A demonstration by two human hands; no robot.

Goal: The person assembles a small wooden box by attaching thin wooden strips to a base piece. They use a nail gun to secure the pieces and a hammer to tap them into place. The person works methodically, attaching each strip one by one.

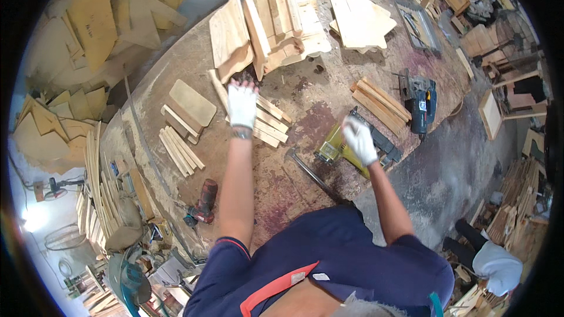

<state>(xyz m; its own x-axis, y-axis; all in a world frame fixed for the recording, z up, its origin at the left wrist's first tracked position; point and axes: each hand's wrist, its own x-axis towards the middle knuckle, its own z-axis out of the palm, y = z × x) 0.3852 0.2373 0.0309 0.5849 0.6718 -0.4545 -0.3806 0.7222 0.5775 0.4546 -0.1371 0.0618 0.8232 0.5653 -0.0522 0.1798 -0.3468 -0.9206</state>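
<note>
Tabletop point(270, 188), near to far:

- Drill point(205, 199), red and black: laid on its side, unheld.
- Hammer point(308, 170): laid flat, beside the green tool.
- Green tool point(330, 144), dark grey along one side: partly covered by the gloved right hand point(360, 141). Fingers partly curled; whether the tool is gripped cannot be told.
- Strips point(270, 124): loosely fanned, to the right of and partly under the gloved left hand point(242, 105). Fingers outstretched, lightly parted; no grip is seen, though the underside is hidden.
- Short sticks point(179, 151) and small boards point(194, 103): grouped at left.
- Slats point(380, 107): bundled at right, beside the jigsaw point(420, 105).
- Shaped pieces point(232, 35): stacked beyond the left hand.
- Pale boards point(361, 22): piled at the far side.

Progress, as judged: cutting and sorting appear done for these groups. No strip is seen fastened to a board; joining appears left to be done. Whether any stacked pieces are already joined cannot be told.
</note>
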